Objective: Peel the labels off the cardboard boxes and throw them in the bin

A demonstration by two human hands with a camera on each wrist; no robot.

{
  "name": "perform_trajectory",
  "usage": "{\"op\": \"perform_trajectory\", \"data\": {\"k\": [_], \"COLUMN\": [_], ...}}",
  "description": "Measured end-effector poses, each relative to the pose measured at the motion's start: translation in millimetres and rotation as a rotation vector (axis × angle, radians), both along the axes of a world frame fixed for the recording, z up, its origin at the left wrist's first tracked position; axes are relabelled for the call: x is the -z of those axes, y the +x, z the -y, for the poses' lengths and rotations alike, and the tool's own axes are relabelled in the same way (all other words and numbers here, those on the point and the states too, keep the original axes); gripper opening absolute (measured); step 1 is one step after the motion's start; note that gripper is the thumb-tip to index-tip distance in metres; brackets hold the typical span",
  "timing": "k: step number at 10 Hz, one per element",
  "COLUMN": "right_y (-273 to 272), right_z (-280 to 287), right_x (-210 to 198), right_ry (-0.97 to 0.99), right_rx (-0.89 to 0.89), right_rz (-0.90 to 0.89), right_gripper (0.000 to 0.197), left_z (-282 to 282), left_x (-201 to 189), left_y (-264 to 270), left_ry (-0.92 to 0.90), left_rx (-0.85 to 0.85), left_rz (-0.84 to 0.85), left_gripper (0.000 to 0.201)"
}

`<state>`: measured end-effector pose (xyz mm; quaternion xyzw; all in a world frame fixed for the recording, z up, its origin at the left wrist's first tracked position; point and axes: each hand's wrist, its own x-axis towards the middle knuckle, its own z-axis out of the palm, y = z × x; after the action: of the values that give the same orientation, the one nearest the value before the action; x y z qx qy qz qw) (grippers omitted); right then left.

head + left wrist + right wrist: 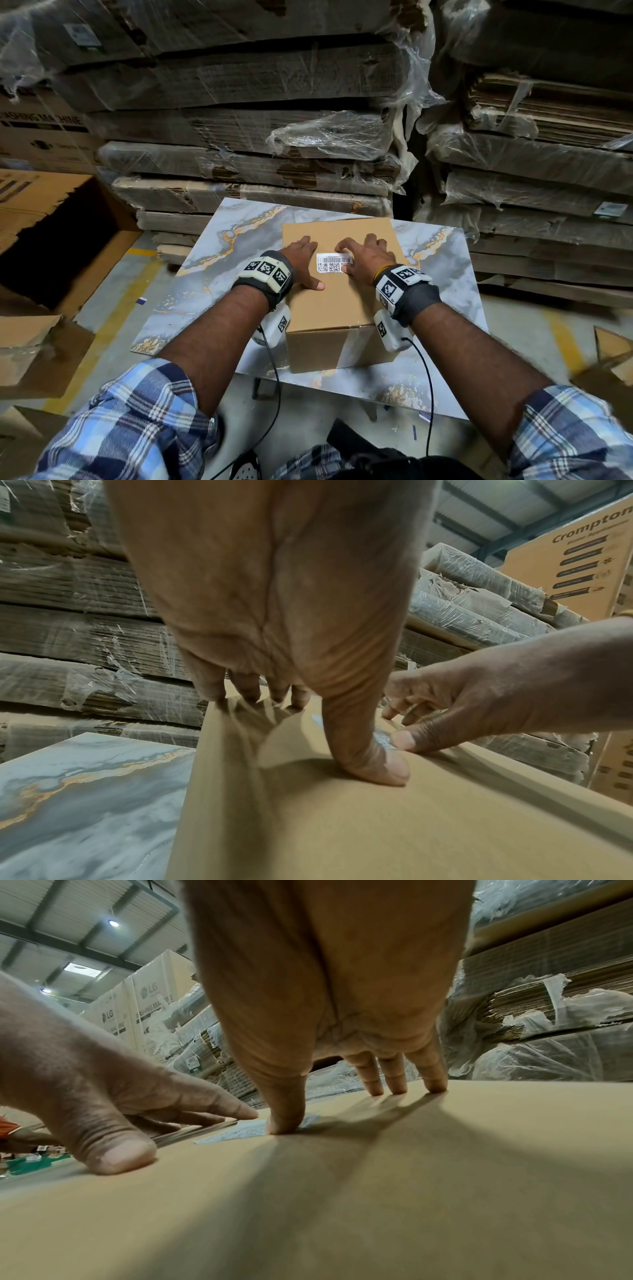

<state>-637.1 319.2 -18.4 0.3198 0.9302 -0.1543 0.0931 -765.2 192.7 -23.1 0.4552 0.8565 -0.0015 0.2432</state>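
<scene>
Label (334, 263) flat on top of the box (337, 308), which sits on the marble table (219, 233) — left hand (301, 262) pressing the cardboard, fingers spread. Right hand (364, 255): wrist view shows the thumb planted on the label's edge (head view hides that), fingers apart. Open carton (61, 240) at left, inside dark.

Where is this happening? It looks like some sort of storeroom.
Most likely a warehouse or packing depot. Flattened cardboard bundles wrapped in plastic are stacked high, big washing machine cartons stand behind, and a metal roof with industrial lights spans overhead.
</scene>
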Motion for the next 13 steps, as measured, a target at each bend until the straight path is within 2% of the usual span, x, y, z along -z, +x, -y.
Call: {"op": "perform_trajectory", "data": {"k": [2, 3, 4, 5, 6, 7, 9, 13], "right_y": [0.0, 0.3, 0.1, 0.4, 0.9, 0.6, 0.7, -0.5], "right_z": [0.1, -0.3, -0.2, 0.3, -0.1, -0.5, 0.0, -0.1], "right_x": [-0.5, -0.5, -1.1, -0.6, -0.1, -0.1, -0.5, 0.1], "right_ry": [-0.008, 0.004, 0.007, 0.003, 0.001, 0.012, 0.003, 0.011], "right_rx": [0.010, -0.004, -0.002, 0.008, 0.010, -0.006, 0.007, 0.001], "right_rz": [-0.004, 0.005, 0.004, -0.008, -0.015, -0.002, -0.008, 0.005], "right_gripper": [0.029, 0.042, 0.042, 0.030, 0.029, 0.043, 0.034, 0.037], "left_z": [-0.2, -0.5, -0.2, -0.2, -0.8, -0.7, -0.6, -0.9], "left_x": [-0.6, -0.7, -0.1, -0.5, -0.9, -1.3, 0.5, 1.2], "left_y": [0.4, 0.3, 0.2, 0.5, 0.6, 0.7, -0.1, -1.0], "left_ry": [0.002, 0.006, 0.005, 0.005, 0.004, 0.003, 0.009, -0.002], "left_rx": [0.006, 0.005, 0.005, 0.005, 0.004, 0.005, 0.006, 0.005], "left_rz": [0.001, 0.001, 0.000, -0.003, -0.003, 0.000, -0.005, -0.009], "left_gripper": [0.111, 0.111, 0.111, 0.111, 0.111, 0.111, 0.112, 0.112]}}
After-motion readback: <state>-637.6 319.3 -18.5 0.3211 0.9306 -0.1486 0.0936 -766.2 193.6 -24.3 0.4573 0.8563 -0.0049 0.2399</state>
